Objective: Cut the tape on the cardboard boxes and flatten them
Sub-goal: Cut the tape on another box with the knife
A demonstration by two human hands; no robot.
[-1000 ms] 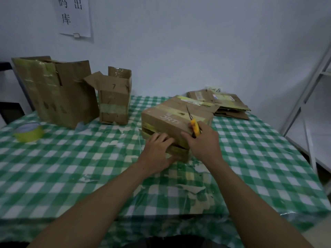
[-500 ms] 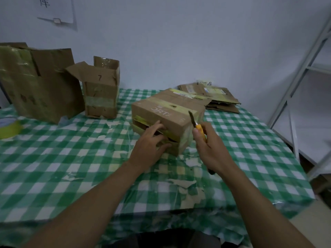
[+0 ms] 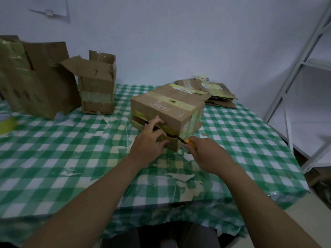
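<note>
Taped cardboard box (image 3: 170, 108) sits mid-worktop (image 3: 53, 158); your left hand (image 3: 148, 147) grips its lower front flap, your right hand (image 3: 206, 154) is clenched round a yellow utility knife (image 3: 189, 141), blade tip in the seam at the near corner.

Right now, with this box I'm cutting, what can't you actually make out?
All in the head view:
- knife: the handle is mostly hidden inside the right hand, and the blade tip is lost in the dark seam of the box.
- lower flap: partly covered by the left hand.
- tape roll: blurred and cut off by the left edge.
- wall paper: cut off by the top edge, so no writing is readable.
</note>
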